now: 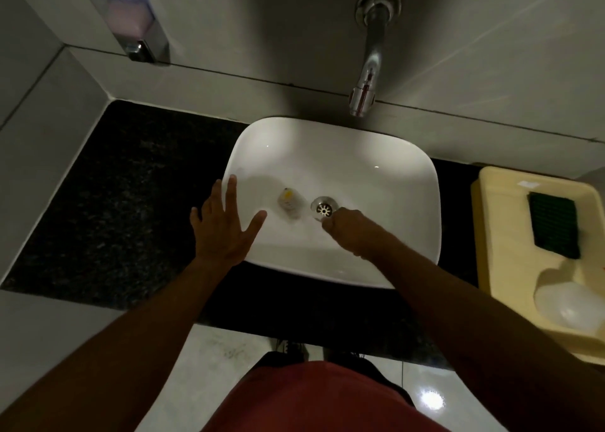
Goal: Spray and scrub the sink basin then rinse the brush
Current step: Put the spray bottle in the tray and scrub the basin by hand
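Note:
The white sink basin (376, 176) stands on a black counter, its metal drain (324, 208) in the middle. Just left of the drain a small white and yellow brush (289, 206) shows blurred against the basin floor. My right hand (348, 233) is inside the basin right beside the drain, closed in a fist that seems to grip the brush's thin handle, which is hard to make out. Fingers spread, my left hand (222, 227) rests flat over the basin's left rim and holds nothing.
A chrome tap (368, 68) juts from the wall above the basin. A soap dispenser (139, 22) hangs at the upper left. On the right, a yellow tray (501, 235) carries a green scrub pad (553, 225) and a white object (569, 304). Speckled black counter (131, 186) lies to the left.

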Available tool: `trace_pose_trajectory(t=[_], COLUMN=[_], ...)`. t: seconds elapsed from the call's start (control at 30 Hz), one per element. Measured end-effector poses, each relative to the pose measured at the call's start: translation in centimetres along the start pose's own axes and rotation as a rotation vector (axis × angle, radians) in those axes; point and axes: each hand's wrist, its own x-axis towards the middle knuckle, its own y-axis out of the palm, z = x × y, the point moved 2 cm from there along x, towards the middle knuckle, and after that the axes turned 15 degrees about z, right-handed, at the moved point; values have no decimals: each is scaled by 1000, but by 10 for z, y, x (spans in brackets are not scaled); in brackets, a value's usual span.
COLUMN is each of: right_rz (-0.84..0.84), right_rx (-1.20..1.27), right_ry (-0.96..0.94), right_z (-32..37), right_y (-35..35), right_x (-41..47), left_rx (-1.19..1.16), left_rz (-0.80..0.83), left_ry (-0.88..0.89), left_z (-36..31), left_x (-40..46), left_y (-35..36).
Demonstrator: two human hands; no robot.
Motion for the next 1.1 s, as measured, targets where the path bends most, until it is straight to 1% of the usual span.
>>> trace_pose_trajectory(t=[0.03,0.1,0.23,0.3,0.4,0.47,0.53,0.63,0.7,0.8,0.9,0.97,1.03,1.1], right_rz=[43,131,215,224,173,123,54,-33,-61,-14,68,101,93,66], right_rx=[-35,-18,-54,-45,-5,42,17,-4,-33,-157,-240,-192,-138,-113], right_ry=[-9,34,87,170,287,368,348,288,206,61,2,38,145,248], right_z=[5,8,-31,-63,-113,-134,-130,-91,-61,-29,-27,-45,-75,-108], right_y=[9,22,16,2,-21,-33,-39,-43,-40,-24,1,15,20,9], right_x=[0,-7,-28,-41,-54,-55,-39,-7,10,16,3,-13,-33,-44], left_rx=[4,6,11,21,29,24,19,21,18,22,12,3,2,9], left_rz=[6,13,25,26,25,25,24,28,25,33,19,9,5,6], left_ry=[0,3,-9,-17,-25,-23,-20,-17,-16,-14,-7,4,15,6], left_z=[0,1,-1,-3,-4,-3,-2,0,1,3,4,5,5,3], left_x=[0,0,-1,-1,-1,-1,0,2,3,4,5,6,6,6], left_y=[0,1,-2,-3,-3,-2,-1,0,1,3,3,4,5,4])
